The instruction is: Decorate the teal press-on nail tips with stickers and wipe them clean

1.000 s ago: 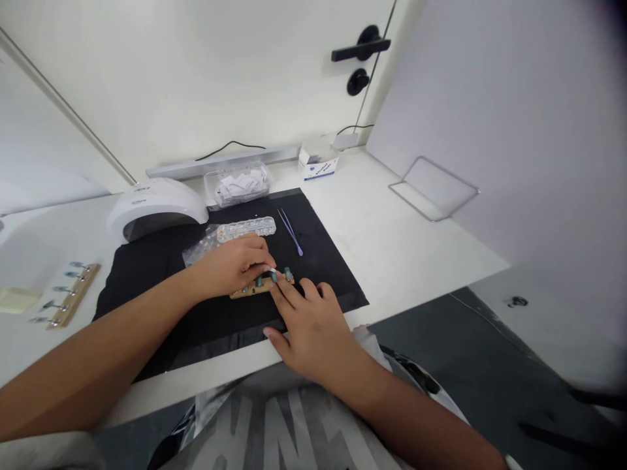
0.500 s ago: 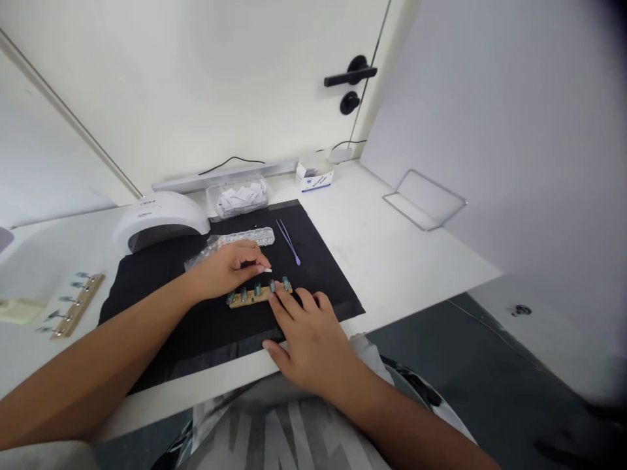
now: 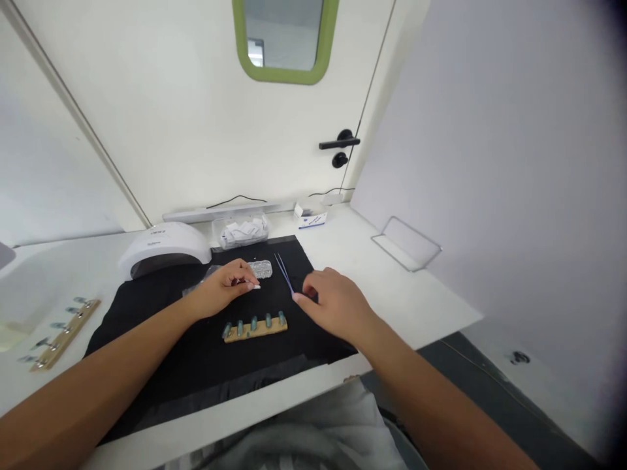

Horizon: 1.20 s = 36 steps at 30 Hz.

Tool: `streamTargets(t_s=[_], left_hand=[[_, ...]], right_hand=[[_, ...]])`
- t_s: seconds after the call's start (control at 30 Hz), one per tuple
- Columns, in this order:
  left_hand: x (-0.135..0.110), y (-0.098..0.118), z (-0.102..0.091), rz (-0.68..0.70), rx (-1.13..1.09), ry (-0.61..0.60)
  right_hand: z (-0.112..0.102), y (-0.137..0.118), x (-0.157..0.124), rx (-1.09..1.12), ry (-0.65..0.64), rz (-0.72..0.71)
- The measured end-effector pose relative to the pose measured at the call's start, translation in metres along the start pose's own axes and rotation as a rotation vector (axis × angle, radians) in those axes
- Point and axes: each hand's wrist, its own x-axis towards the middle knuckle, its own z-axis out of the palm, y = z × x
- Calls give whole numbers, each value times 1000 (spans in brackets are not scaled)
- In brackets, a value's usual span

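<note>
My left hand (image 3: 226,286) is closed in a pinch on a small white piece (image 3: 257,286), above the black mat (image 3: 196,352). Over the mat's right side, my right hand (image 3: 337,303) has its fingers curled but apart, the thumb tip at the purple rear end of the tweezers (image 3: 285,275); whether it touches them is unclear. Below both hands lies a wooden strip (image 3: 257,332) bearing a row of glossy blue-green false nails (image 3: 253,323). A clear case of small shiny pieces (image 3: 261,269) lies partly hidden behind my left hand.
A white nail lamp (image 3: 166,248) stands at the back left beside a clear box of white wipes (image 3: 242,230). Farther right are a small white carton (image 3: 310,217) and a wire stand (image 3: 409,245). Another strip with false nails (image 3: 66,336) lies on the left of the table.
My right hand has left the nail strip and moved up and right to the tweezers. My left hand still pinches the white piece, farther from the strip. The view has tilted up.
</note>
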Motion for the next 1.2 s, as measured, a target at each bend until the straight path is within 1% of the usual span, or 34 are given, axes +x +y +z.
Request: streamTargets(t_s=[0.07,0.17,0.23,0.3,0.43,0.6,0.7,0.8,1.0,1.1,1.2], left_hand=[[-1,-3,-1,-1,-14,41],[-3,-9,-2,-7,-23,71],[-4,-13,-3,-11,-25,77],[-4,-17,-4,-7,-26,85],[-1,-23,-7,9,-22,108],[3,-25,-12,0,-27,156],[3,-23,-12,1,-36,169],[2,-22,-9,0,-50,160],[3,-24,-8,-4,-47,156],[3,-22,-8,-3,-31,157],[3,-19,-8,-10,-8,172]], right_hand=[[-7,3,34,-68,-101,29],[-3,3,75,-156,-207,45],[5,2,91,-204,-255,40],[12,0,98,-236,-276,25],[21,1,101,-256,-274,16],[21,12,102,-223,-225,55],[15,22,100,-187,-198,75],[3,32,96,-143,-192,91],[-19,48,90,0,-166,78],[-19,52,90,86,-144,41],[-14,54,93,143,-139,-14]])
